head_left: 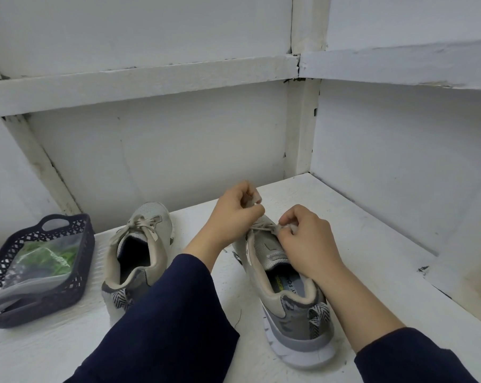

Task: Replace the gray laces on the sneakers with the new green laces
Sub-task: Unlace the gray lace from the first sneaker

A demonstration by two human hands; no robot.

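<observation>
The white table (372,244) fills a corner between white walls, and its near edge is cut off by the bottom of the view. The dark blue left sleeve (164,322) crosses the middle and hides part of the table and the inner heel of the left sneaker (140,252). The toe of the right sneaker (297,308) is hidden behind both hands, so its lower eyelets cannot be made out.

Both sneakers stand upright on the table, heels toward the camera. They are apart, with the left arm between them. They are pale gray mesh with beige collars, darker gray heel panels, zigzag-patterned pull tabs and white soles. The left sneaker's gray lace is tied in a bow (144,225) over the tongue.

A dark openwork basket (82,244) with cut-out handles sits at the table's left, just beside the left sneaker, its near corner clipped by the frame. Inside lies a clear bag (21,283) holding the green laces (57,257), which are blurred behind the plastic.

The left hand (234,214) is curled and pinches one end of the right sneaker's lace (263,228) above the shoe. The right hand (308,239) is also curled and pinches the lace at the tongue.
</observation>
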